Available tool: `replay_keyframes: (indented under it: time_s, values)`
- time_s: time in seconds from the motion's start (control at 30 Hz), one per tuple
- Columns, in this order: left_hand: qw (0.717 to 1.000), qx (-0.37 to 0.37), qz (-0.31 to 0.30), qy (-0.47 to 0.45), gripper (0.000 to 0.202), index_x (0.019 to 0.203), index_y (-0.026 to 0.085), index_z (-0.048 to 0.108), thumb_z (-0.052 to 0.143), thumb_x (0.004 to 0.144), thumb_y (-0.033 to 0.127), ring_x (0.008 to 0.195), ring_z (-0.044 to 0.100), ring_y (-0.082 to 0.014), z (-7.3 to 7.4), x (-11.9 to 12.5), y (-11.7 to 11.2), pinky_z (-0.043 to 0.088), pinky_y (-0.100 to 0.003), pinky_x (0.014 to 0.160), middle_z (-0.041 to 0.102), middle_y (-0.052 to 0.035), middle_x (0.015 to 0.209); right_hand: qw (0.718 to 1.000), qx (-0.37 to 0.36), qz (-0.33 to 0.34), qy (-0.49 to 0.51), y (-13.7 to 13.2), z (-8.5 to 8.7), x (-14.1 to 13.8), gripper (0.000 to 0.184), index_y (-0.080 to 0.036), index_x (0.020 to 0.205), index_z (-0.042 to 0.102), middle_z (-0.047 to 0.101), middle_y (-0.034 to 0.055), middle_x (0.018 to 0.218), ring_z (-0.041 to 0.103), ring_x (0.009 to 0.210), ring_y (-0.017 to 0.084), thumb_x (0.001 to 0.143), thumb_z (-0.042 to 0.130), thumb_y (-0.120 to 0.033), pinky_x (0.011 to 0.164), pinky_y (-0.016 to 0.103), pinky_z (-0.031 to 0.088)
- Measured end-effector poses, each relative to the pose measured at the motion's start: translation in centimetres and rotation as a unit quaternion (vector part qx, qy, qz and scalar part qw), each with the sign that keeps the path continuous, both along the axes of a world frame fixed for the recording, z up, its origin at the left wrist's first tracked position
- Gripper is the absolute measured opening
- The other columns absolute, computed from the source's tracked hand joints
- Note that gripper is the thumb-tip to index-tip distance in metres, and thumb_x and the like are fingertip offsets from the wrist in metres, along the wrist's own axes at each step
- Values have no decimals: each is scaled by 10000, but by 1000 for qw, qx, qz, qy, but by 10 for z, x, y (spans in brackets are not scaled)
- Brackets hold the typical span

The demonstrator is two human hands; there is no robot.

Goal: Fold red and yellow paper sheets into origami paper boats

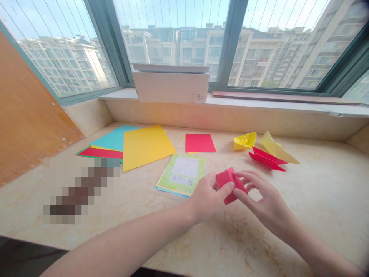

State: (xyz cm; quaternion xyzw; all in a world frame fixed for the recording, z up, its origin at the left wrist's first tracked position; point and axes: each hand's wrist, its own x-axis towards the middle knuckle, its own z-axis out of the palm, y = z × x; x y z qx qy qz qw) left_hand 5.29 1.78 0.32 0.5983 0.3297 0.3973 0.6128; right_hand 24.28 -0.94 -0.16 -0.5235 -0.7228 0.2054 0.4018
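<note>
The left hand (pixel 206 198) and the right hand (pixel 266 200) are both half closed and pinch a folded red paper (pixel 230 184) between them, just over the stone table (pixel 302 219), with open room to the right. Near the left hand lies a green paper pack (pixel 181 175); its small label seems to carry a barcode, but nothing is readable, and a blurred patch (pixel 80 190) hides part of the table.
</note>
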Motion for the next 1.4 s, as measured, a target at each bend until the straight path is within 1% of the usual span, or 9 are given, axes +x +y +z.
replay_keyframes:
  time_s: [0.23,0.47,0.57,0.77,0.87,1.07,1.17,1.27,1.4]
  values:
    - [998,-30,9,51,397,1089,135,666,683,904,486,744,664,-184,-5,-2,3,459,-218,502,718,-106,958,998,-40,-18,40,-4,3,-1,308,-260,1229,723,774,77,1131,715,964,279,965,610,-373,831,441,605]
    - [994,-31,107,-22,491,1349,222,418,645,914,220,868,693,-189,-7,-1,7,568,-318,747,690,-50,1001,969,-104,-3,223,-3,2,0,313,-269,1248,706,779,71,1152,736,1078,270,959,591,-301,901,398,633]
    - [996,-19,82,-6,502,1383,230,393,620,936,242,882,675,-192,-11,-2,7,555,-329,779,671,-34,965,960,-125,21,248,-3,4,-3,293,-264,1223,718,769,75,1181,728,1100,268,957,606,-311,917,393,631]
    - [997,0,64,32,301,1093,177,528,692,896,334,923,651,-206,-12,-1,6,547,-327,792,661,-69,998,966,-120,13,231,1,8,2,291,-281,1203,739,761,72,1193,703,1133,283,951,598,-315,953,428,606]
    - [999,-11,42,27,265,1164,168,558,609,913,236,921,661,-207,-8,-1,6,550,-331,800,669,-75,991,965,-116,-31,233,9,9,14,324,-272,1220,725,769,89,1165,706,1110,296,910,651,-333,953,448,594]
    - [996,72,-36,40,706,1530,271,351,579,877,125,790,652,-156,0,-4,-4,531,-287,733,699,-41,1022,947,-130,-64,286,26,10,35,482,-204,1284,649,763,131,1092,731,995,279,857,724,-415,827,401,599]
    - [981,157,-47,105,437,1283,224,660,612,856,143,777,637,-156,4,-6,-8,520,-280,709,709,-61,1050,941,-128,-66,306,29,8,38,462,-232,1212,663,751,105,1099,715,965,244,813,791,-428,775,346,586]
    - [970,197,-70,127,215,1008,161,773,629,850,146,883,671,-196,8,-6,-12,534,-310,804,736,-83,1031,945,-108,-76,298,32,5,41,391,-242,1099,692,740,86,1125,694,986,231,789,827,-439,769,322,571]
    - [960,200,-129,147,241,1072,150,773,621,908,243,915,687,-230,10,-8,-13,553,-317,768,754,-105,1029,952,-136,-43,271,32,2,44,342,-225,1066,716,772,80,991,710,913,236,840,790,-470,757,345,572]
